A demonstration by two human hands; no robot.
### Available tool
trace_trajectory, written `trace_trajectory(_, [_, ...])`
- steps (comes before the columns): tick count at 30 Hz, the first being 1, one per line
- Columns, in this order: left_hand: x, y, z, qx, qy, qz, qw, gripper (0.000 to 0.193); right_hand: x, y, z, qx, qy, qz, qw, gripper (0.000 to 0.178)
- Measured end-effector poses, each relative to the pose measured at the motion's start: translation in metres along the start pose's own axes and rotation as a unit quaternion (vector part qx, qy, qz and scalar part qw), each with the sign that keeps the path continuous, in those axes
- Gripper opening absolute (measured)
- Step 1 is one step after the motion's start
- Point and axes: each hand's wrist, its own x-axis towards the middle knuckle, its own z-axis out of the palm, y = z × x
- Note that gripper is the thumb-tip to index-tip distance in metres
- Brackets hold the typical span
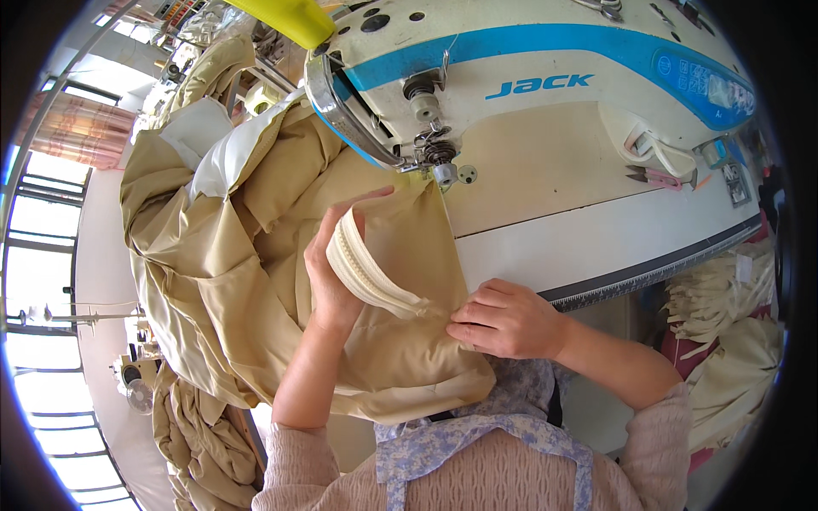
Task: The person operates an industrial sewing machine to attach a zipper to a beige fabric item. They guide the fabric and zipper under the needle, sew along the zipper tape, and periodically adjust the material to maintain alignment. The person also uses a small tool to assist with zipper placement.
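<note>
A large piece of khaki fabric [383, 358] lies under the head of a white and blue sewing machine [545, 128] and spreads over my lap. A cream zipper [362, 272] curves in a loop above it, one end lying on the cloth near my right fingers. My left hand [331, 272] is closed around the outer bend of that zipper, its fingers partly hidden behind it and one finger pointing toward the needle area. With fingers bent together, my right hand [509, 320] pinches the fabric's right edge beside the zipper's end. The needle tip is too small to make out.
Pink-handled thread snips [656, 177] lie on the machine bed at right. A black ruler strip [630, 271] runs along the table's front edge. Bundled cream strips [724, 289] hang at far right. More khaki fabric [200, 434] is piled at lower left, near a small fan [140, 396].
</note>
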Motion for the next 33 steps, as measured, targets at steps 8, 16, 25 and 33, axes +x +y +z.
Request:
trace_trajectory(8, [-0.005,0.006,0.006,0.123,-0.102,0.182,0.970,0.024,0.003,-0.002,-0.001,-0.014,0.015,0.014,1.000,0.018])
trace_trajectory(16, [-0.024,-0.004,0.023,0.237,-0.183,0.233,0.925,0.037,0.005,0.000,0.000,-0.041,0.021,0.007,0.999,0.013])
trace_trajectory(25, [0.001,-0.001,0.010,0.052,-0.045,0.036,0.997,0.041,0.002,0.000,0.005,-0.053,0.070,0.008,0.996,0.011])
trace_trajectory(33, [-0.007,-0.014,0.021,0.243,-0.156,0.259,0.922,0.027,0.003,0.001,-0.003,-0.030,0.049,0.001,0.998,0.011])
